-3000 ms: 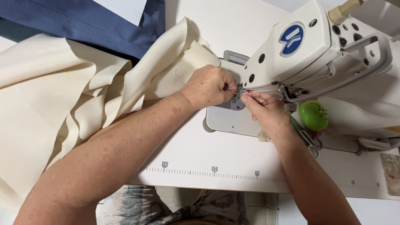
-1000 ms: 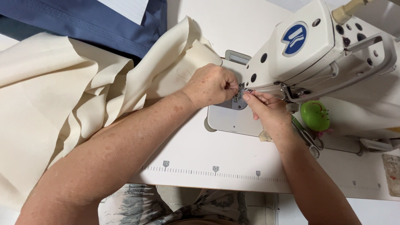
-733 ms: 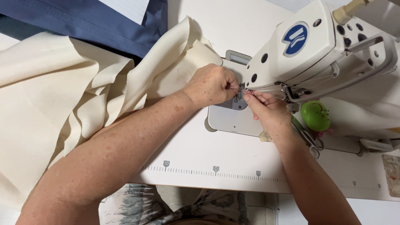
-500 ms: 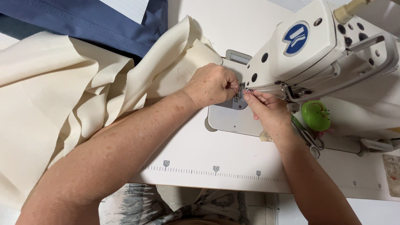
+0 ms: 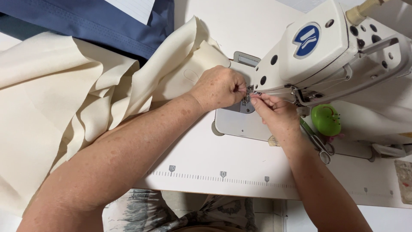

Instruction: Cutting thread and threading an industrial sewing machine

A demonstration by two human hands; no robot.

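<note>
White table (image 5: 240, 159): both hands' grips pinch at sewing machine's needle (image 5: 248, 95).

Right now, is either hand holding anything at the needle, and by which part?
Both hands, left hand and right hand, pinch fingertips together beside the sewing machine needle area. Whatever they pinch is too fine to make out.

A round blue badge (image 5: 306, 41) with a white mark sits on the front face of the white sewing machine (image 5: 326, 56), near its top. Along the near edge of the tabletop (image 5: 240, 159) runs a printed grey ruler strip (image 5: 219, 179) with small shield-shaped number tags. There are no packages or screens.
</note>
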